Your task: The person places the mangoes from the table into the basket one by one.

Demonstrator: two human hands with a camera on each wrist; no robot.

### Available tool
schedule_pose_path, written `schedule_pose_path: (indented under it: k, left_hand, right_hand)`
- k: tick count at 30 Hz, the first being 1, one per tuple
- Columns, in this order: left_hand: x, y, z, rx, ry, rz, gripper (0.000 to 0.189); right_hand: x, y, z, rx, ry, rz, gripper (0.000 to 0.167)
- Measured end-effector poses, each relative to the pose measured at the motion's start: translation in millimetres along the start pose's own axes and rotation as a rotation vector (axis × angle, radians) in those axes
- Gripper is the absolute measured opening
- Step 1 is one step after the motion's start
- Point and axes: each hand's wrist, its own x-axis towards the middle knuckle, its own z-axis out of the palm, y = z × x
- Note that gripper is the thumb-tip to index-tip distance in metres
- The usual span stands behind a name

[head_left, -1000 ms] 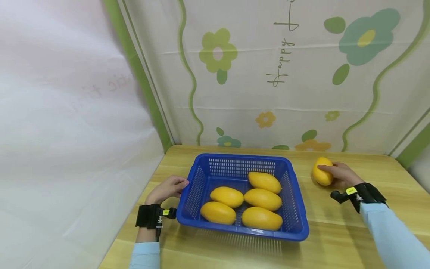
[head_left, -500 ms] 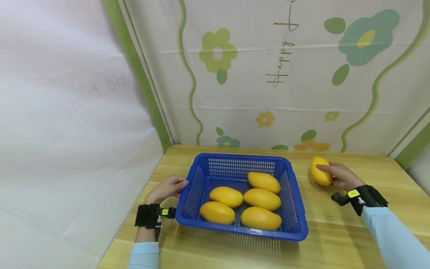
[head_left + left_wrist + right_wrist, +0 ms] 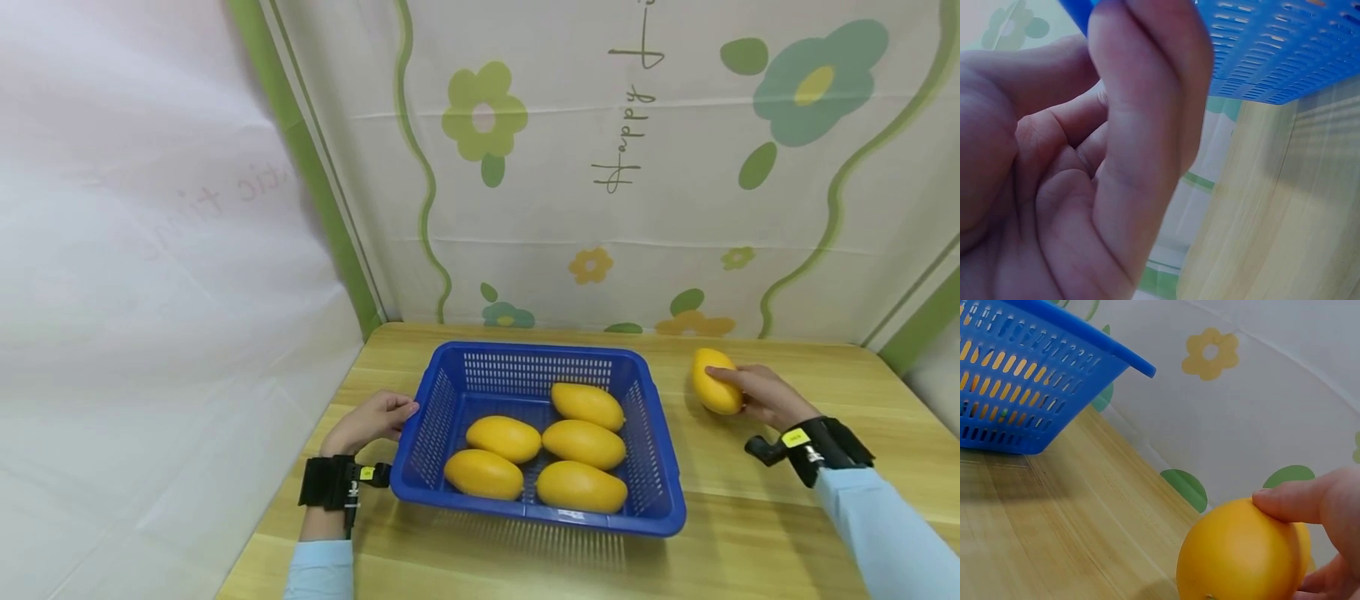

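In the head view my left hand pinches the left rim of a blue plastic basket, thumb and fingers at its edge. The left wrist view shows these curled fingers close up against the basket's blue rim. Inside the basket lie several yellow mangoes, grouped toward the front and right. To the right of the basket, my right hand grips another mango from its right side. The right wrist view has the thumb on top of this mango, with the other fingers partly hidden behind it.
The basket stands on a light wooden table. Behind the table hangs a white curtain with printed flowers, and a white sheet hangs at the left. Camera bands sit on both wrists.
The mango in my right hand has tilted and shifted slightly left, while the right wrist has turned a little. My left hand keeps its hold on the basket rim.
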Motion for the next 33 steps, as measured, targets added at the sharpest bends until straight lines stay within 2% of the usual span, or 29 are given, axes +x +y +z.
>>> schedule_pose_path:
  k: [4,12,33]
  left_hand:
    - [0.2,1.4,1.2,-0.002,0.011,-0.013,0.042]
    - [0.0,0.8,1.8,-0.003,0.010,-0.007,0.042]
    - [-2.5,2.5,2.6,-0.017,0.011,-0.027,0.038]
  right_hand:
    - [-4.0,-0.3,0.8,0.024,-0.009,0.009,0.078]
    - [-10.6,-2.3,2.0,0.094,-0.035,-0.028,0.086]
    - [-25.3,-10.1,0.6,0.110,-0.067,-0.087,0.076]
